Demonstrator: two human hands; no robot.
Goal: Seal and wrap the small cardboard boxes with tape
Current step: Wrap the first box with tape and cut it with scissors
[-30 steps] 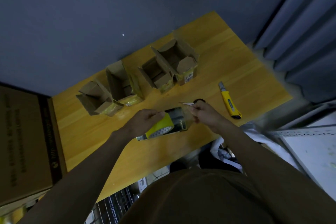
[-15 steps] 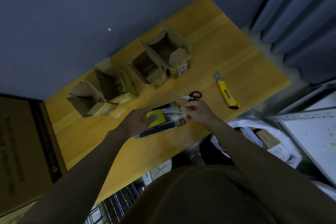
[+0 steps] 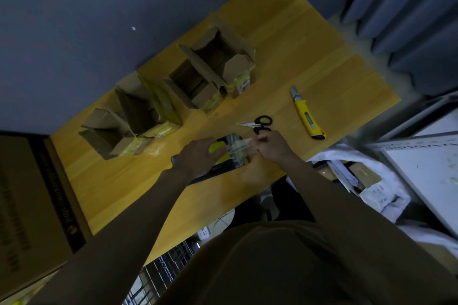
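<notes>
Several small open cardboard boxes stand in a row along the back of the wooden table (image 3: pixel 309 57): one at the left (image 3: pixel 109 131), a tall one (image 3: pixel 141 109), a third (image 3: pixel 193 84) and the rightmost (image 3: pixel 220 54). A yellow and black tape dispenser (image 3: pixel 233 153) lies flat on the table near the front. My left hand (image 3: pixel 198 156) lies over its yellow body, fingers extended. My right hand (image 3: pixel 270 145) pinches the clear tape end at the dispenser's right side.
Black-handled scissors (image 3: pixel 260 124) lie just behind my right hand. A yellow utility knife (image 3: pixel 307 114) lies further right. A large brown carton (image 3: pixel 27 205) stands at the left edge. White bags and a white shelf (image 3: pixel 421 168) crowd the right.
The dispenser has gone from tilted in my hands down flat onto the table. My left hand now covers it from above; my right hand stays at the tape end.
</notes>
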